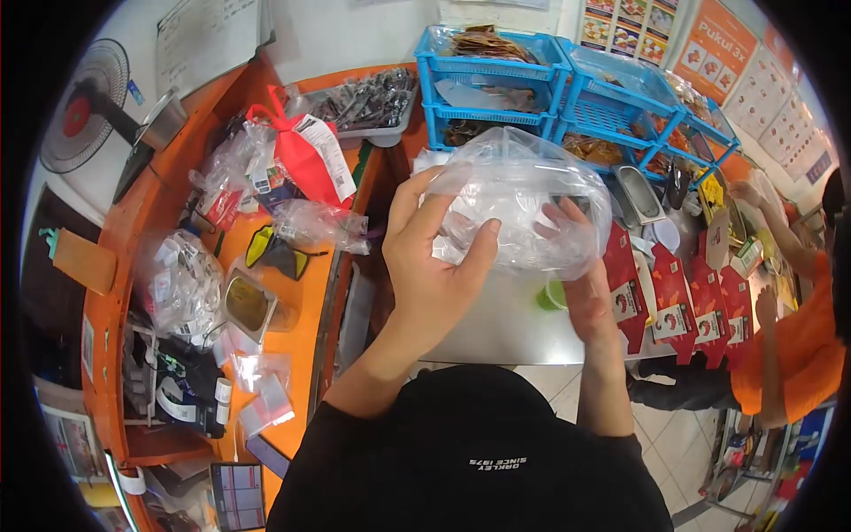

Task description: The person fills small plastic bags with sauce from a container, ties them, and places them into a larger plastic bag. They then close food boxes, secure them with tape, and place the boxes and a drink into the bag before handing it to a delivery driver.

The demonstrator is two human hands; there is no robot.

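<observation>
A clear plastic bag (519, 239) is held up in front of me above the metal counter (479, 328). Through its film shows something clear with a rim, perhaps a plastic container; the glare hides its exact shape. My left hand (439, 257) grips the left side, fingers over the top edge and thumb along the front. My right hand (587, 293) holds the right side from below, its fingers curled and partly seen through the plastic. Behind the bag, a green object (551, 296) on the counter is mostly covered.
Blue stacked baskets (492, 75) with packets stand behind the counter. Red printed boxes (674, 306) line its right part, beside a metal tin (640, 193). At left, an orange counter (306, 293) carries a red bag (310, 155) and plastic packets. A person in an orange shirt (789, 355) works at right.
</observation>
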